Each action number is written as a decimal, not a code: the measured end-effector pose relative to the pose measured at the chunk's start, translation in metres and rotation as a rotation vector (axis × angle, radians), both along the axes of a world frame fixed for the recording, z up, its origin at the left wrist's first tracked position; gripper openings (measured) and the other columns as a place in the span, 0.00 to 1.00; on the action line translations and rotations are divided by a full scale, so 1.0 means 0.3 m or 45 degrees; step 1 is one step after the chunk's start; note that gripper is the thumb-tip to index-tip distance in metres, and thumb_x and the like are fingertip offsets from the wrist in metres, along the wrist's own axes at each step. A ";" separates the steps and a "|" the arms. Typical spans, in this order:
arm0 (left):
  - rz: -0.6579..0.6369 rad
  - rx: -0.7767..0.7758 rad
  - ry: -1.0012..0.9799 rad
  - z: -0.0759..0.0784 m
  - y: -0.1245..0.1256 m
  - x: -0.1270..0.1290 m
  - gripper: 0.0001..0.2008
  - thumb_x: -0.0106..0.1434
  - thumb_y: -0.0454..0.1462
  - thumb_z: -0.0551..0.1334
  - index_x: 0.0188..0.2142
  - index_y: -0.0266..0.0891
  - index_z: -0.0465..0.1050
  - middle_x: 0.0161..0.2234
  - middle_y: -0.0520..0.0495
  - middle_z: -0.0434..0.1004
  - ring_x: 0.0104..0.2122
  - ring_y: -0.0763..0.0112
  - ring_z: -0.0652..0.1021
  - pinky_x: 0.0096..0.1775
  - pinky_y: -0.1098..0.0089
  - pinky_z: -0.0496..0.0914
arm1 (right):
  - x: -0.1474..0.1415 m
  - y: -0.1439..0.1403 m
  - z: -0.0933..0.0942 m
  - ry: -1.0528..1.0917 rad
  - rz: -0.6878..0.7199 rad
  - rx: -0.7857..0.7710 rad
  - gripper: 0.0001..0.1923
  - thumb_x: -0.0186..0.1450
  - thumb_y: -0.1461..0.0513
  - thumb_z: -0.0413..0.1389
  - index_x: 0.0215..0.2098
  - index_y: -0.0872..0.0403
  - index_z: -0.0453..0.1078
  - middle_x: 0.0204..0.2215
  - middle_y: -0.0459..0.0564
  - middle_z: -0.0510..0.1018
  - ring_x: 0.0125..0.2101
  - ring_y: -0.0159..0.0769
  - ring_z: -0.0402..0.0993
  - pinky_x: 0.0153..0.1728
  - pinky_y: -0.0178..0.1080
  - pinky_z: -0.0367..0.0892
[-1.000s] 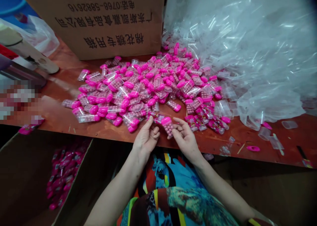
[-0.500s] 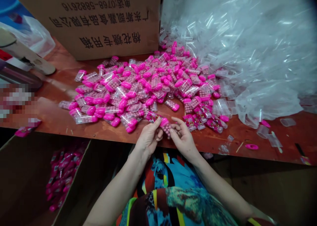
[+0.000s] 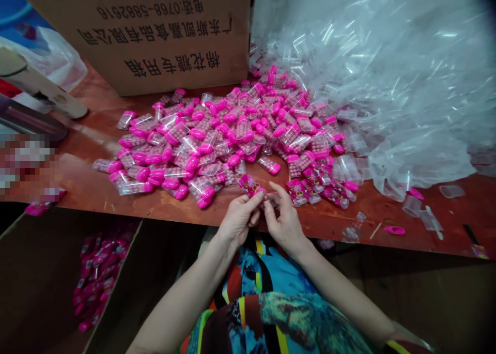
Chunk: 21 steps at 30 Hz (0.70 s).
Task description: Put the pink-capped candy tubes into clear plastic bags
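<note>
My left hand (image 3: 241, 215) is closed, its thumb and fingers pinching a pink printed wrapper (image 3: 250, 185) just above the table's front edge. Facing it, my right hand (image 3: 285, 220) has its fingers curled round the near end of the same piece. A small candy bottle is there between my fingertips, mostly hidden by them. Beyond my hands spreads a heap of clear candy bottles (image 3: 217, 137) with pink caps and pink balls inside. Several more printed wrappers (image 3: 310, 184) lie in a small pile to the right of my hands.
Behind the heap stands a cardboard carton (image 3: 174, 39). Clear plastic bags (image 3: 418, 152) with empty containers fill the right. Loose caps (image 3: 394, 230) and scraps lie near the front edge. Lower left, an open box (image 3: 116, 287) holds wrapped pink pieces. Tumblers (image 3: 58, 98) stand at left.
The wrapper and both hands have shifted slightly, and the wrapper shows more of its printed face. The bottle's pink cap and balls, visible before between my hands, are now mostly hidden.
</note>
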<state>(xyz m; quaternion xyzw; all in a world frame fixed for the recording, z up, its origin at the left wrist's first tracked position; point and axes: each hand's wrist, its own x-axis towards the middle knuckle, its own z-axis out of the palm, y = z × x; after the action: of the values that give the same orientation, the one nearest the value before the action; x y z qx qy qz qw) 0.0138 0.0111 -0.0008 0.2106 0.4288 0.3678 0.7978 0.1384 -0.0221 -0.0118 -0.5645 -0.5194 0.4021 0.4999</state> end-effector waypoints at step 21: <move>-0.186 0.614 0.715 -0.041 0.042 -0.001 0.16 0.64 0.45 0.61 0.45 0.37 0.75 0.28 0.49 0.75 0.21 0.74 0.71 0.25 0.73 0.65 | 0.216 0.038 0.015 -0.304 -0.280 0.129 0.13 0.68 0.57 0.57 0.50 0.50 0.72 0.35 0.50 0.79 0.34 0.39 0.77 0.38 0.43 0.73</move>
<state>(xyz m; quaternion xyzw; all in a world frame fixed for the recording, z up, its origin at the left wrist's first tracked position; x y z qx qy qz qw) 0.0135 0.0238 -0.0132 0.5150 0.5158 0.3284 0.6007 0.2032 -0.0108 -0.0074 -0.6357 -0.5297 0.2483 0.5036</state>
